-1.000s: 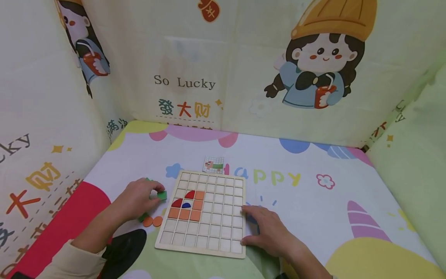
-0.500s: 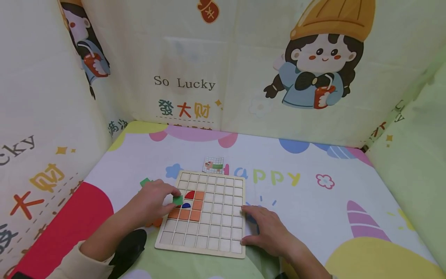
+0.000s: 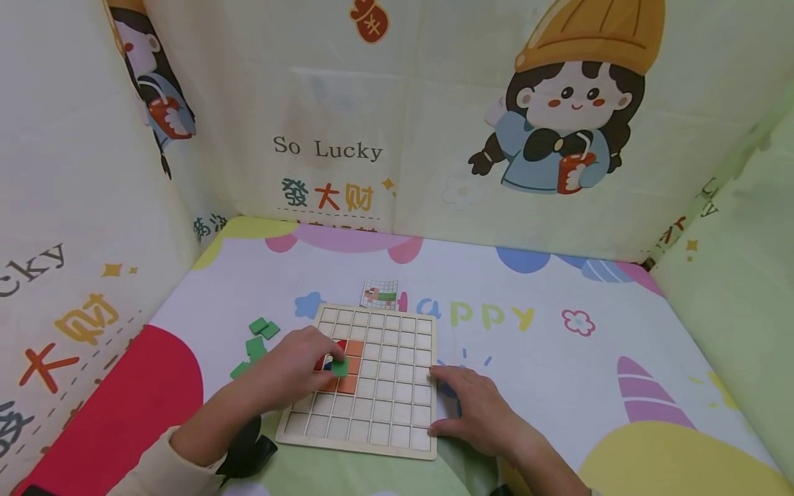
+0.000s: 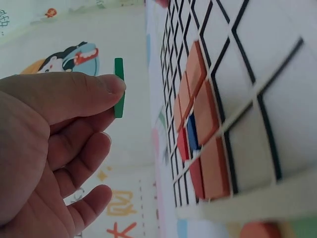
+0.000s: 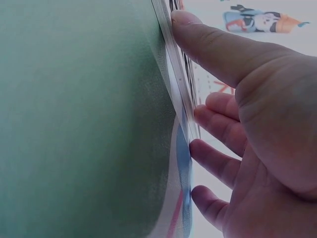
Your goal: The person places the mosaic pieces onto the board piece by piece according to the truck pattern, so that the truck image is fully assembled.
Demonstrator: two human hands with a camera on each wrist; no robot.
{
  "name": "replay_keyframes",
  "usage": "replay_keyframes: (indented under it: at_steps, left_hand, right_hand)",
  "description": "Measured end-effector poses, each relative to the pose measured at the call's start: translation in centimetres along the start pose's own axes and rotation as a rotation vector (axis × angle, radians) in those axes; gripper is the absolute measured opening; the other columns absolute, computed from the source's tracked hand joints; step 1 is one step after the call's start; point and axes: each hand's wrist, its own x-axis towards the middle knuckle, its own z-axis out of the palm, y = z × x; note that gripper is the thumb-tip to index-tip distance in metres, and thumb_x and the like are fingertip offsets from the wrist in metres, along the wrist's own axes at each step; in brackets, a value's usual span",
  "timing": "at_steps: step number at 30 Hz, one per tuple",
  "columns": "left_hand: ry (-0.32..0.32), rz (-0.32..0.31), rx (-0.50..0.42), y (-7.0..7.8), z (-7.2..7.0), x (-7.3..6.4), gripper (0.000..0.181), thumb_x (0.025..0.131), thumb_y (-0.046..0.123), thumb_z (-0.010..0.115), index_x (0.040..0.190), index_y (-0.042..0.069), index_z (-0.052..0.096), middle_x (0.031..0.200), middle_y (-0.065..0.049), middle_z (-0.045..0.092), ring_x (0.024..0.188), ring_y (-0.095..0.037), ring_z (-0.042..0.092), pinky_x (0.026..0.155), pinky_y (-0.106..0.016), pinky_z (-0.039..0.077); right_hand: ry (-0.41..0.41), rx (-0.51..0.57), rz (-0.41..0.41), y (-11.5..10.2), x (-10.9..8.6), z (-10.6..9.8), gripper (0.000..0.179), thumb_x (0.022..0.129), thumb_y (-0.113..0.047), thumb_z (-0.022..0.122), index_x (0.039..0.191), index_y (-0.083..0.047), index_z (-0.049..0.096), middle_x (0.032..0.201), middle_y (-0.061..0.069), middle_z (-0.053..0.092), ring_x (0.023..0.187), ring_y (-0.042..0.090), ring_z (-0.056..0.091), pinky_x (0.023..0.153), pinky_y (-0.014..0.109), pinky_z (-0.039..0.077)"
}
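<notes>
A green square tile (image 3: pixel 339 367) is pinched between the thumb and fingers of my left hand (image 3: pixel 291 368), over the left part of the wooden grid board (image 3: pixel 384 413). In the left wrist view the green tile (image 4: pixel 119 88) is held on edge, apart from the board. Orange tiles (image 3: pixel 355 348), red pieces (image 4: pixel 182 144) and a blue piece (image 4: pixel 192 132) sit in the grid cells. My right hand (image 3: pixel 480 410) rests against the board's right edge, thumb and fingertips touching it. In the right wrist view its fingers (image 5: pixel 218 161) are spread along the rim.
Several loose green tiles (image 3: pixel 256 348) lie on the table left of the board. A small picture card (image 3: pixel 380 293) lies at the board's far edge. Printed cloth walls (image 3: pixel 434 138) stand behind and at both sides.
My left hand has carried the green tile rightwards, from beside the board to over its filled cells. Loose green tiles have come into sight behind it. The right hand stays at the edge.
</notes>
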Motion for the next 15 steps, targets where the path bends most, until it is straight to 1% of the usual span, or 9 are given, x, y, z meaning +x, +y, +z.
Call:
replay_keyframes:
  at_steps: [4,10,15]
  left_hand:
    - [-0.003,0.049,0.01,0.3,0.8,0.4,0.015,0.087,0.009,0.075,0.1,0.016,0.075,0.091,0.011,0.06,0.091,-0.013,0.052,0.078,-0.033,0.048]
    - [-0.011,0.114,0.007,0.7,1.7,0.9,0.015,0.085,0.013,0.08,0.1,0.016,0.075,0.09,0.012,0.062,0.087,-0.012,0.051,0.077,-0.032,0.047]
    - [-0.011,0.151,0.001,1.0,2.4,1.2,0.014,0.085,0.01,0.078,0.098,0.015,0.075,0.091,0.013,0.064,0.087,-0.012,0.052,0.08,-0.034,0.046]
  right_hand:
    - [0.001,-0.001,-0.003,0.1,0.0,0.0,0.079,0.074,-0.043,0.087,0.138,-0.009,0.055,0.139,0.005,0.057,0.13,0.032,0.048,0.103,0.059,0.035]
    - [0.005,-0.003,-0.009,0.2,0.0,0.1,0.078,0.074,-0.043,0.086,0.138,-0.009,0.056,0.138,0.005,0.057,0.13,0.032,0.049,0.103,0.059,0.036]
    - [0.014,-0.012,-0.021,0.3,0.0,0.1,0.079,0.074,-0.044,0.087,0.137,-0.009,0.056,0.138,0.005,0.058,0.13,0.031,0.049,0.102,0.058,0.036]
